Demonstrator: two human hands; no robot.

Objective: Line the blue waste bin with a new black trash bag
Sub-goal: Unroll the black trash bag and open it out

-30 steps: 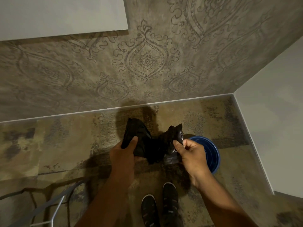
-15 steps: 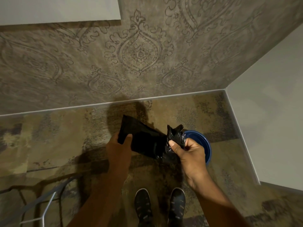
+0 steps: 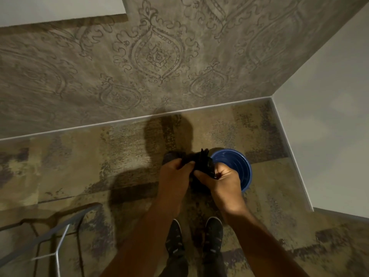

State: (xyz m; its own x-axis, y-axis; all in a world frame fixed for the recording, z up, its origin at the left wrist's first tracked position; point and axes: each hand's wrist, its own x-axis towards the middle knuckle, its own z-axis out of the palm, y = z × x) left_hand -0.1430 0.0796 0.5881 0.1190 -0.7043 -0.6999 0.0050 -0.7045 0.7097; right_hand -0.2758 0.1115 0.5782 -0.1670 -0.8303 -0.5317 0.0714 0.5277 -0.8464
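A round blue waste bin (image 3: 238,163) stands on the carpet near the corner of the room, its open mouth partly covered by my right hand. A crumpled black trash bag (image 3: 200,161) is bunched between both hands, just left of the bin's rim. My left hand (image 3: 175,176) pinches the bag's left side. My right hand (image 3: 221,179) grips the bag's right side over the bin's near-left edge. Most of the bag is hidden inside my fingers.
A patterned wall (image 3: 155,56) runs along the far side and a plain white wall (image 3: 329,116) closes the right. A grey metal frame (image 3: 58,242) stands at the lower left. My two dark shoes (image 3: 194,236) are on the carpet below the hands.
My hands have come together, and the bag that was stretched between them is now bunched tight. The hands and bag sit closer to the bin's rim.
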